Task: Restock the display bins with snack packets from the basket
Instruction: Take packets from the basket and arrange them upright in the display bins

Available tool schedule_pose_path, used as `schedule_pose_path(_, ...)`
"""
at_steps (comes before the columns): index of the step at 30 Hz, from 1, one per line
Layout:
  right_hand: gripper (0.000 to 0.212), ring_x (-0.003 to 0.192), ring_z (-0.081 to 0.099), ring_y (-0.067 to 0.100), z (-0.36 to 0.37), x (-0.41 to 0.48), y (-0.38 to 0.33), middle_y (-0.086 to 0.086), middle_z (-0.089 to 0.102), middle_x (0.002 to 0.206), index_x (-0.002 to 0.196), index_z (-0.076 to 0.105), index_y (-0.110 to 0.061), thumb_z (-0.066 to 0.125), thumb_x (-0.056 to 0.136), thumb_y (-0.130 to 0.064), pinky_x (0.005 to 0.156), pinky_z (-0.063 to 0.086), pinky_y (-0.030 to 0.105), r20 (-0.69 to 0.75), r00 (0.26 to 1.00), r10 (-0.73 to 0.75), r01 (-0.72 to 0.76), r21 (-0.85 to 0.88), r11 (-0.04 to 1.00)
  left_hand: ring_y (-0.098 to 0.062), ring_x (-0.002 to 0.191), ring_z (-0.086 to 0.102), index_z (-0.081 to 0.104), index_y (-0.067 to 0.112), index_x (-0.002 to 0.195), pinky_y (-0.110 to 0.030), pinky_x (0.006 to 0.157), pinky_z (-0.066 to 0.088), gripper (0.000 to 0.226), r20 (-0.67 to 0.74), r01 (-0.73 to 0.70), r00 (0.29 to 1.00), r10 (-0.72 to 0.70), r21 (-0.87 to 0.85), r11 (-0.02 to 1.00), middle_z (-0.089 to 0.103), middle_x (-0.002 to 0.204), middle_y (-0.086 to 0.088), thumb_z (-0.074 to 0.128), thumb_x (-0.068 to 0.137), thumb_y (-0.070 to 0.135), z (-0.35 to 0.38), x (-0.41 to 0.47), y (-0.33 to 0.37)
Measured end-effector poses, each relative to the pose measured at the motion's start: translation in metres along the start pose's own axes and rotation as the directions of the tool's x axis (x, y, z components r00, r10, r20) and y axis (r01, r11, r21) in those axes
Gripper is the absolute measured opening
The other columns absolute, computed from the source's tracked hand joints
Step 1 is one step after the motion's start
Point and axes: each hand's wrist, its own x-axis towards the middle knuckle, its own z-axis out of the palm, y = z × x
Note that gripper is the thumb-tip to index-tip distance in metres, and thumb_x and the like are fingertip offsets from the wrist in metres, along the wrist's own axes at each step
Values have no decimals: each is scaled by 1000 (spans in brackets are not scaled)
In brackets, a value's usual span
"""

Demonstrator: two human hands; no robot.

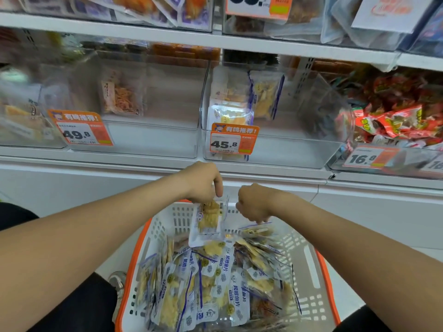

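A white basket [309, 279] with an orange rim sits below me, full of several clear snack packets [215, 279] with blue print and yellow contents. My left hand [203, 183] pinches the top of one such packet [208, 222], which hangs over the basket's far end. My right hand [254, 203] is beside it with fingers curled downward, its fingertips at another packet [257, 230] on the pile; whether it grips that one is hidden. Above stands a clear display bin [275, 152] tagged 45.8, holding a few like packets [233, 113].
To the left is a clear bin [155, 140] tagged 49.8 with an orange-strip packet [122, 97]. At the right, a bin of red packets [393, 121] is tagged 16.8. A white shelf ledge [143, 168] runs above the basket. More bins fill the upper shelf.
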Motion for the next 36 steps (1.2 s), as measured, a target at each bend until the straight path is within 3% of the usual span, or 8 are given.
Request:
schedule_pose_path(5, 82, 103, 72, 27, -8, -19, 8, 11, 75, 113, 146, 44, -27, 85, 79, -52, 93, 61, 46, -21, 975, -221, 191, 591, 784, -28, 67, 78, 73, -5, 101, -42, 75, 67, 16, -1, 169, 982, -189, -450, 877, 77, 78, -17, 62, 93, 2, -5, -5, 21)
schedule_pose_path(9, 73, 91, 69, 27, 0, -23, 11, 14, 70, 110, 141, 48, -28, 84, 78, -21, 82, 61, 42, -74, 958, -276, 250, 685, 685, -29, 74, 79, 68, -6, 104, -41, 79, 66, 20, 88, 250, 966, -243, -560, 790, 77, 74, -17, 65, 95, 12, -8, -5, 32)
schedule_pose_path(12, 49, 82, 71, 24, 1, -23, 17, 18, 70, 105, 121, 58, -15, 72, 77, -1, 75, 61, 51, -154, 972, -175, 233, 676, 699, -30, 57, 71, 66, -2, 96, -34, 55, 61, 25, 7, 215, 964, -265, -604, 767, 72, 69, -9, 56, 95, 21, -11, -4, 34)
schedule_pose_path(17, 27, 59, 58, 22, -13, -28, 28, 11, 65, 73, 100, 73, -15, 72, 80, 2, 54, 47, 34, -230, 967, -110, 247, 736, 631, -25, 54, 48, 56, 15, 59, -29, 54, 40, 39, -276, 26, 955, -109, -289, 957, 51, 54, -1, 62, 89, 38, -18, 0, 28)
schedule_pose_path(20, 19, 59, 61, 20, -25, -33, 35, 5, 68, 70, 93, 78, -15, 75, 79, -3, 57, 49, 35, -239, 962, -135, 261, 650, 713, -5, 78, 61, 80, 26, 90, -31, 76, 53, 14, -389, -212, 905, 171, -64, 975, 69, 82, 13, 68, 86, 30, -21, -3, 28)
schedule_pose_path(23, 12, 68, 69, 23, -39, -41, 37, 7, 77, 79, 91, 82, -12, 86, 79, -12, 65, 56, 38, -304, 940, -154, 314, 603, 733, -5, 97, 60, 70, 34, 122, -32, 85, 53, 39, -268, -367, 883, 384, 113, 923, 68, 104, 15, 61, 84, 35, -19, -6, 29)
schedule_pose_path(28, 6, 61, 66, 2, -59, -46, 43, -9, 74, 68, 82, 82, -21, 88, 83, -24, 58, 50, 19, -478, 877, -51, 390, 646, 657, -10, 92, 64, 71, 33, 120, -40, 78, 57, 37, -371, -350, 859, 354, 81, 933, 71, 102, 14, 56, 86, 37, -20, -8, 40)
schedule_pose_path(36, 25, 80, 77, 18, -63, -46, 51, 5, 79, 84, 93, 75, -8, 90, 79, -21, 71, 61, 32, -606, 794, 46, 519, 716, 467, -4, 75, 66, 80, 34, 102, -31, 66, 55, 17, -440, -364, 834, 332, 13, 931, 73, 81, 17, 72, 93, 45, -44, -14, 44)
